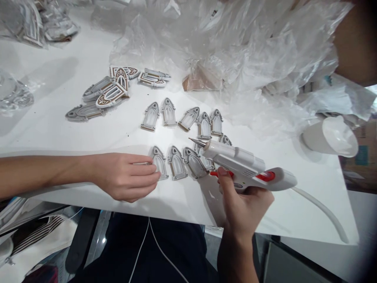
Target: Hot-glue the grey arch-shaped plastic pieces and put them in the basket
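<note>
- At the right of the front row of arched pieces, a white glue gun (pixel 235 157) is held above the white table (pixel 118 135), its metal nozzle (pixel 198 142) directed leftward and its red trigger (pixel 218 173) beside the thumb.
- Under the glue gun's body, the right hand (pixel 246 206) is closed round the handle, thumb up near the trigger.
- Left of the glue gun, the left hand (pixel 131 177) is held palm down with its fingers nearly straight and close together; the fingertips overlap the leftmost arched piece (pixel 160 163) of the front row. Its thumb is hidden, so whether it grips the piece cannot be told.
- Between that piece and the glue gun, two more grey, window-like arched pieces (pixel 177 163) (pixel 194 162) lie flat, points away from the person; others are partly hidden behind the gun.
- Beyond the glue gun's nozzle and to its left, a back row of five similar pieces (pixel 168 113) lies at differing angles, some close together.
- Farther left and beyond the glue gun, a loose pile (pixel 113 94) mixes grey pieces with brown-and-white patterned ones; a small cluster (pixel 153 77) lies just right of it.
- Beyond the glue gun, crumpled clear plastic bags (pixel 250 51) spread across the far side, partly over a brown item (pixel 203 81).
- Right of the glue gun and farther off, a white cup (pixel 319 136) leans with thin, pale material at its mouth.
- From the glue gun's rear, a pale cord (pixel 321 208) curves toward the table's near right corner.
</note>
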A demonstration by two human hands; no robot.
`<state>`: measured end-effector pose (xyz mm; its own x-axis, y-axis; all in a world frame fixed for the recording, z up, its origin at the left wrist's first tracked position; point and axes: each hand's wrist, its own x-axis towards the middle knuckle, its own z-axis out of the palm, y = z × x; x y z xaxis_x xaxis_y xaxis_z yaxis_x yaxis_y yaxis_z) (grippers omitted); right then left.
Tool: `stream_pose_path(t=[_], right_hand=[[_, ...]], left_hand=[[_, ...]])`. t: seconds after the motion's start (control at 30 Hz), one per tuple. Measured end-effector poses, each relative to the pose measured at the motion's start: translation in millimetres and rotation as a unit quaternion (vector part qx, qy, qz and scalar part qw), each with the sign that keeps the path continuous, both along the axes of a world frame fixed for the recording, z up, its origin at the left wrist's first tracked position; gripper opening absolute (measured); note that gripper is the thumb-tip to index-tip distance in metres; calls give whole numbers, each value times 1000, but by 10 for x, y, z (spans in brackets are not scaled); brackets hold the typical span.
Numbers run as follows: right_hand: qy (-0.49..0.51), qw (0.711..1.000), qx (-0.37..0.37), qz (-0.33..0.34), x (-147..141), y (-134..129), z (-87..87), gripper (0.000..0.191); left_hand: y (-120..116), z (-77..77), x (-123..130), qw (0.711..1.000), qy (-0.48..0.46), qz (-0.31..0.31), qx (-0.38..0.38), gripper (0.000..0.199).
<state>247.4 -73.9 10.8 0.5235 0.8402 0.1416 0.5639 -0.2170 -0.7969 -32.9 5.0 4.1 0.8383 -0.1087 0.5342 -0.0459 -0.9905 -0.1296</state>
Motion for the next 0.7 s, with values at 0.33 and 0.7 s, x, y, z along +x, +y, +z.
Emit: stream_pose_path(t=[0.33, 0.7], right_hand=[[-144, 989, 23, 30, -19, -29, -59, 36], [-133, 988, 77, 30, -70, -56, -63, 37]], left_hand=[[-11, -14, -30, 1000, 3, -4, -6, 19], [-11, -18, -41, 1000, 6, -9, -1, 20]])
